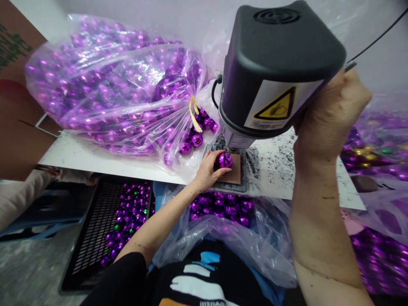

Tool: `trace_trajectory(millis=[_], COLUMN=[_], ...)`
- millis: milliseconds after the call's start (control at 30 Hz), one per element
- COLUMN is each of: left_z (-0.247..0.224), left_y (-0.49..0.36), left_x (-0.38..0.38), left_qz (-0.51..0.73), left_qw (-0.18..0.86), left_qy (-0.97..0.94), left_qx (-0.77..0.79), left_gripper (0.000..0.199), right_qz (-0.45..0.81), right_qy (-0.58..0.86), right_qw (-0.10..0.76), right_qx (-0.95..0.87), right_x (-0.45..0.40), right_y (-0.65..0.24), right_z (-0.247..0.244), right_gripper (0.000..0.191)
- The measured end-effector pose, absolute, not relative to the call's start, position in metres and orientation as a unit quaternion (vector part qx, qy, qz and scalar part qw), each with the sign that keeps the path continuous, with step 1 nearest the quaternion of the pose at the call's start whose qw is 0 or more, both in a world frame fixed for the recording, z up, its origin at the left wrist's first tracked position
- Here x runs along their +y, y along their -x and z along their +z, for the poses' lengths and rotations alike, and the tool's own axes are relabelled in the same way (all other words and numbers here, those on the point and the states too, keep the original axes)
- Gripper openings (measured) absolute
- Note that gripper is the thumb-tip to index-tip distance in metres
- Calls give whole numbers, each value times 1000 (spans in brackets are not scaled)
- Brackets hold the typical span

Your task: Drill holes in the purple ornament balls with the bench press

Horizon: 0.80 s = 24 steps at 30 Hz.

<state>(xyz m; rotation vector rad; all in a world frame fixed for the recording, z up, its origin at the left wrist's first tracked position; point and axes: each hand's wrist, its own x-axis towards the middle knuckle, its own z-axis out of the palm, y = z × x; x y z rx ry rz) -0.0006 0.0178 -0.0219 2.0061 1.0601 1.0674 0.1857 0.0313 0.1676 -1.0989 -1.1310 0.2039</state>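
Observation:
A shiny purple mirrored ball (225, 160) sits under the spindle of a black bench drill press (283, 46). Thumb and fingers of my left hand (210, 170) are closed around the ball from the left. Beneath it lies a brown board (236, 172) on the grey machine base (242, 185). My right hand (334, 106) is wrapped round the press's lever (350, 66), whose end pokes out above the fist. The machine head hides most of its fingers. Where the spindle meets the ball is too small to make out.
A tied clear bag (111, 85) of purple balls fills the table's left, with loose balls (191, 144) beside it. More lie in plastic (223, 208) at my lap, a black crate (86, 238), and bags (379, 255) at right. Dark shavings dot the white table (277, 170). Another person's sleeve (25, 199) shows.

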Motion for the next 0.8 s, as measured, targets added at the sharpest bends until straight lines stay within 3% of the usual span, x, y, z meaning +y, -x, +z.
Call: trace_trajectory(millis=[500,800], left_z=[-17,-16], left_y=[5,-1], left_x=[22,6], left_qz=[389,359], left_qw=[291,162], left_qy=[-728,-831], left_qx=[484,393], left_gripper=[43,55], right_qz=[84,97], right_qy=[492,488], right_qw=[698,699], right_qx=[-514,-514], right_x=[28,28], right_y=[-182,-181], right_z=[173,173], right_gripper=[77,77])
